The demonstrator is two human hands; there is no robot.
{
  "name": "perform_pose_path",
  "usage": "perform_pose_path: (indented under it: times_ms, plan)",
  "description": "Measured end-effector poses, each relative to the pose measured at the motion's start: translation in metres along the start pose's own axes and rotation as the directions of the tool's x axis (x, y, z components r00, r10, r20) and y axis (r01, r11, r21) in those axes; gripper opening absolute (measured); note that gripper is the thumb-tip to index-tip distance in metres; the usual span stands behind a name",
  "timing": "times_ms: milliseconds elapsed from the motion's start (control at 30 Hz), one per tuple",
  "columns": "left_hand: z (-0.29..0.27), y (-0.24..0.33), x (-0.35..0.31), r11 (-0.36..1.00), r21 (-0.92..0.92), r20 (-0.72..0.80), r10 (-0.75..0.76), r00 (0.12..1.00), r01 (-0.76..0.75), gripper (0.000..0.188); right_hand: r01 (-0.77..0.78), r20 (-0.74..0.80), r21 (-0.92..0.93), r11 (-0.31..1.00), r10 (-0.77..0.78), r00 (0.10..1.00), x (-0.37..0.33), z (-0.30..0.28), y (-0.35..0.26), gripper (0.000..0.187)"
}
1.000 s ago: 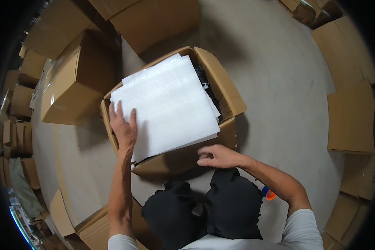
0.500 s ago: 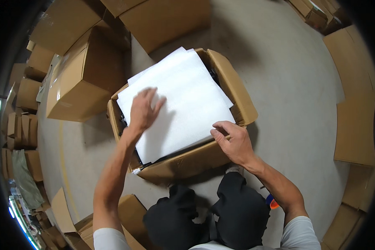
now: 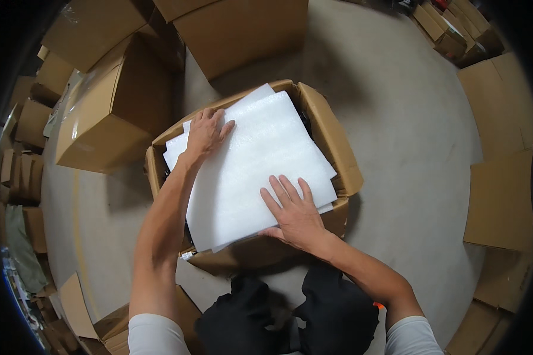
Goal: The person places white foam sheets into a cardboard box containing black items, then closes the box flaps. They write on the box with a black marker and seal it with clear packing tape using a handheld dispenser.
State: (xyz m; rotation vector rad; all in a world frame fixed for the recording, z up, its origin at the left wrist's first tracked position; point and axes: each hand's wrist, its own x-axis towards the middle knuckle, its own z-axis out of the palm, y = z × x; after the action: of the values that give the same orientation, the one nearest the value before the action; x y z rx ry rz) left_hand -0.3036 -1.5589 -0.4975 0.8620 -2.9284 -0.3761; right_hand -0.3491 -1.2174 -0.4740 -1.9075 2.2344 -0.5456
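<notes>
We count one open cardboard box point(image 3: 337, 157) on the concrete floor point(image 3: 414, 148), one stack of white foam sheets point(image 3: 254, 171) lying on top of it, and two hands on that stack. The sheets look thin, matte, faintly ribbed; edges are fanned, so at least three layers show at the near corner, exact number we cannot tell. The stack covers nearly the whole opening, tilted, corners overhanging the flaps. Left hand point(image 3: 206, 131) lies flat at the far left corner, fingers spread, arm stretched out straight. Right hand point(image 3: 295, 214) lies flat near the front edge, fingers splayed, palm down, elbow bent. Both open, pressing, gripping nothing. One closed carton point(image 3: 109, 115) stands left of the box, many more around the rim.
</notes>
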Motion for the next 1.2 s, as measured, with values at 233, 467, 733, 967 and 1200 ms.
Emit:
perform_pose_path:
  times_ms: [233,467,733,967,1200]
  plan:
    - [0.025,0.064,-0.097,0.977,0.075,0.084,0.192,0.978,-0.198,0.090,0.065,-0.036,-0.048,0.997,-0.067,0.997,-0.004,0.014,0.025,0.094]
    - [0.025,0.062,-0.116,0.984,0.103,0.058,0.137,0.989,-0.143,0.090,-0.171,-0.344,0.128,0.977,0.205,0.916,-0.043,0.006,0.045,0.094]
    - [0.029,0.060,-0.121,0.983,0.077,0.048,0.166,0.985,-0.169,0.083,0.318,-0.082,0.946,-0.068,0.896,0.436,-0.061,-0.016,0.119,0.089]
    - [0.032,0.057,-0.113,0.977,-0.010,-0.103,0.211,0.972,-0.213,0.070,0.174,-0.008,0.010,0.985,-0.174,0.985,-0.026,-0.015,0.016,0.080]
    - [0.009,0.053,-0.169,0.953,-0.277,-0.353,0.019,0.935,-0.124,0.041,0.144,0.109,-0.054,0.988,-0.137,0.984,-0.005,-0.005,0.026,0.101]
